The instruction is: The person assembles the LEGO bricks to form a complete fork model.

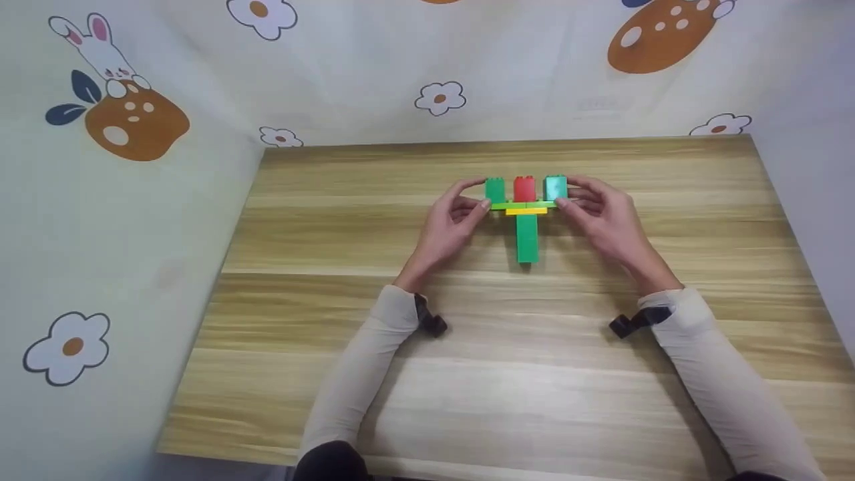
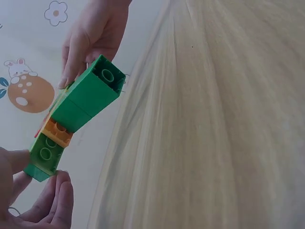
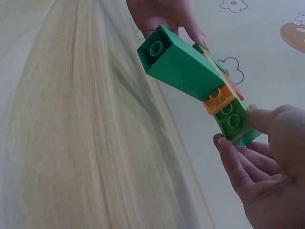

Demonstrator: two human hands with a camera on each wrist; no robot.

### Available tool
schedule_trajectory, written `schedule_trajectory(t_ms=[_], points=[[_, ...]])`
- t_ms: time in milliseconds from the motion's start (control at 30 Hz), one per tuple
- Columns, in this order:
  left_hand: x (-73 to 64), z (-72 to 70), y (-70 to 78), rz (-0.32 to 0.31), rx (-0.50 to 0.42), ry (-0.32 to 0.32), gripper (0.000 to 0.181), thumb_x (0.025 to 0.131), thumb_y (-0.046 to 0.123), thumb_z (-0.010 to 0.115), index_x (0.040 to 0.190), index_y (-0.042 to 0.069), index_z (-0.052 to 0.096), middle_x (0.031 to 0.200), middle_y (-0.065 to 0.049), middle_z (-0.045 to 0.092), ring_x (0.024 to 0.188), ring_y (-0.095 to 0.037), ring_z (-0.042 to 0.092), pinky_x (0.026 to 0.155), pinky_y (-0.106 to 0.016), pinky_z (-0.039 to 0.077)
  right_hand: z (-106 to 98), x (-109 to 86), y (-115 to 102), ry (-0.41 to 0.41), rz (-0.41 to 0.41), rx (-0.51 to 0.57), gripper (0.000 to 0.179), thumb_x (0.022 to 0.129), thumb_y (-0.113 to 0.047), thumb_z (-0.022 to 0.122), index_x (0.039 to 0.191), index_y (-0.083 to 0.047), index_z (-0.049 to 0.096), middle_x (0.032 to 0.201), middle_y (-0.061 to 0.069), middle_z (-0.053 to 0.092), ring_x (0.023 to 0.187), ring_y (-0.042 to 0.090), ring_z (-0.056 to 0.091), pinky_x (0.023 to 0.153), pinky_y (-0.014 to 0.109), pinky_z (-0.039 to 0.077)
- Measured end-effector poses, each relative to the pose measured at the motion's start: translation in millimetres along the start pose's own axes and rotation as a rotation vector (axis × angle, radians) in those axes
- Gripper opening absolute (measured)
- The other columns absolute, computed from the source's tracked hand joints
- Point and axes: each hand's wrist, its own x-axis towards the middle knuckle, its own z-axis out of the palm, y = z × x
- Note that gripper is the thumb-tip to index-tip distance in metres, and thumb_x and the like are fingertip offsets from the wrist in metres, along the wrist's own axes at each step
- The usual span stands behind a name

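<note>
A toy brick structure (image 1: 527, 237) is held between both hands over the table. Its stem is green, topped by a thin yellow brick (image 1: 526, 211) and lime green bricks (image 1: 507, 206). Three upright bricks stand along the top: a green one (image 1: 495, 190) at left, a red one (image 1: 524, 189) in the middle, another green one (image 1: 556, 188) at right. My left hand (image 1: 454, 217) pinches the left end with thumb and fingers. The right end is pinched by my right hand (image 1: 604, 214). Both wrist views show the stem's hollow underside (image 2: 108, 76), tilted and off the tabletop.
The wooden table (image 1: 300, 307) stretches out under both arms, with its far edge meeting a pale wall (image 1: 361, 73) printed with flowers and a rabbit. Another wall rises along the left side. Black straps (image 1: 431, 319) sit at both wrists.
</note>
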Motion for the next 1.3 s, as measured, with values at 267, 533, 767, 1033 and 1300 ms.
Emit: schedule_trajectory(t_ms=[267,533,767,1033,1300], points=[[4.7,4.4,-1.5,-0.065,0.057,0.004,0.04,0.106,0.033,0.072,0.145,0.021,0.066,0.109,-0.009,0.082,0.105,-0.025,0.079,0.097,-0.031,0.064,-0.9,1.8,4.4,-0.021,0.1,-0.041,0.058,0.1,-0.043,0.078,0.145,-0.008,0.068,0.132,0.02,0.077,0.121,0.031,0.077,0.088,0.016,0.062],[5.6,4.2,-6.4,-0.144,0.133,-0.022,0.042,0.107,0.033,0.071,0.147,0.018,0.066,0.106,-0.011,0.083,0.097,-0.02,0.079,0.091,-0.031,0.065,0.2,2.5,11.8,-0.1,0.153,-0.011,0.061,0.104,-0.039,0.073,0.151,-0.002,0.061,0.136,0.024,0.074,0.102,0.026,0.082,0.082,0.025,0.067],[4.1,-0.5,-3.1,-0.163,0.193,-0.009,0.042,0.107,0.034,0.07,0.147,0.019,0.067,0.107,-0.007,0.083,0.095,-0.014,0.079,0.091,-0.032,0.064,7.0,2.7,15.5,-0.121,0.135,-0.014,0.057,0.106,-0.032,0.072,0.151,0.0,0.06,0.137,0.025,0.072,0.103,0.026,0.082,0.084,0.024,0.066],[1.7,-5.7,-1.3,-0.189,0.274,-0.018,0.044,0.107,0.033,0.071,0.147,0.017,0.067,0.11,-0.008,0.082,0.099,-0.016,0.078,0.093,-0.034,0.064,12.7,1.8,18.4,-0.147,0.071,0.015,0.05,0.107,-0.019,0.069,0.153,0.0,0.058,0.147,0.024,0.067,0.132,0.036,0.07,0.095,0.021,0.063],[2.7,-4.6,-3.2,-0.192,0.308,-0.013,0.043,0.107,0.031,0.071,0.146,0.015,0.068,0.115,-0.009,0.082,0.103,-0.019,0.078,0.096,-0.034,0.065,13.8,1.0,20.1,-0.189,0.051,-0.056,0.055,0.108,-0.023,0.068,0.157,-0.003,0.053,0.153,0.021,0.064,0.136,0.035,0.067,0.105,0.024,0.059]])
